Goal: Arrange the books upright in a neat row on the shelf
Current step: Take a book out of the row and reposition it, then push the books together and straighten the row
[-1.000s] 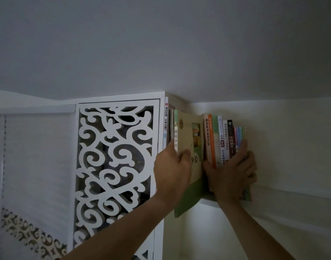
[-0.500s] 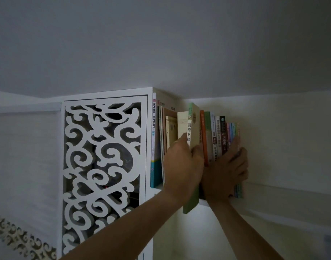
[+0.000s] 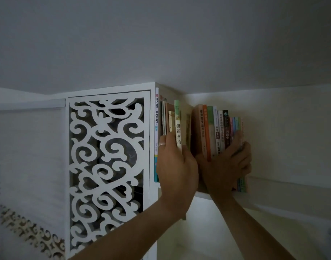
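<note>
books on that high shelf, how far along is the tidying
Done: books at both ends stand upright, including the group that the right hand braces. In hand: the left hand grips a green-spined book, upright in the gap but sticking out in front. Left: push it flush and close the gap.

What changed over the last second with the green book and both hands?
The left hand has turned the green book from cover-out to spine-out and pushed it up into the gap in the row; it keeps its grip. The right hand stays pressed against the right group of books on the shelf.
</note>
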Action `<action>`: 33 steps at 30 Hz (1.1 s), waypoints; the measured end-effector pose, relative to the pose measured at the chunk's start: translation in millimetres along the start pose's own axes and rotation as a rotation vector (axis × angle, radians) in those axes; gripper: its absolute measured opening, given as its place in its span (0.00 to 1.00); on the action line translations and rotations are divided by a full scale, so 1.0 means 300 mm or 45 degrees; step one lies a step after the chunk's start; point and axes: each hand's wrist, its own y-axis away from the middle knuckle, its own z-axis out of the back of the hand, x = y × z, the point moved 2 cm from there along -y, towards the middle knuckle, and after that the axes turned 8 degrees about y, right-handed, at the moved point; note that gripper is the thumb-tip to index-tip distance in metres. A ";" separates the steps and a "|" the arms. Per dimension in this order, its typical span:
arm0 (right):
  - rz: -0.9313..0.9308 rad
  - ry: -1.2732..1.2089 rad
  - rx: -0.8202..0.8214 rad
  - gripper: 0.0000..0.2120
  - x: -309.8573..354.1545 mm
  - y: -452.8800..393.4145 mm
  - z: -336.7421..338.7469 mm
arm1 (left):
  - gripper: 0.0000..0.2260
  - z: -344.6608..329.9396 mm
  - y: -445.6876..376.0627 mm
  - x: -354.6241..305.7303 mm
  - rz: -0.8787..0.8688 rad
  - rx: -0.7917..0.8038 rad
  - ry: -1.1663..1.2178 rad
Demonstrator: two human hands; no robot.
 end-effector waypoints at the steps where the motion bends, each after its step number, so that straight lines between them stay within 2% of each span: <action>1: 0.002 -0.020 -0.009 0.58 0.001 0.000 0.002 | 0.14 0.011 0.009 -0.003 0.006 0.000 0.042; 5: -0.009 -0.043 -0.030 0.56 -0.003 0.001 0.002 | 0.24 0.028 0.042 -0.044 -0.016 0.081 0.143; 11: -0.006 -0.019 -0.002 0.57 -0.005 0.001 -0.004 | 0.15 0.000 0.019 -0.047 0.022 0.127 0.164; 16: 0.041 -0.080 0.045 0.56 -0.007 0.006 0.011 | 0.09 -0.005 -0.126 0.010 0.246 -0.027 0.035; 19: 0.065 -0.076 0.038 0.54 -0.006 0.006 0.022 | 0.10 0.004 -0.197 0.105 0.391 -0.066 -0.017; 22: 0.084 -0.064 0.056 0.55 -0.003 0.009 0.023 | 0.15 -0.028 -0.199 0.173 0.285 0.009 -0.024; 28: 0.103 -0.064 0.110 0.56 -0.004 0.013 0.021 | 0.14 -0.149 -0.191 0.270 -0.008 0.048 -0.133; 33: 0.115 -0.016 0.102 0.55 -0.008 0.009 0.010 | 0.20 -0.197 -0.185 0.296 -0.280 -0.139 -0.198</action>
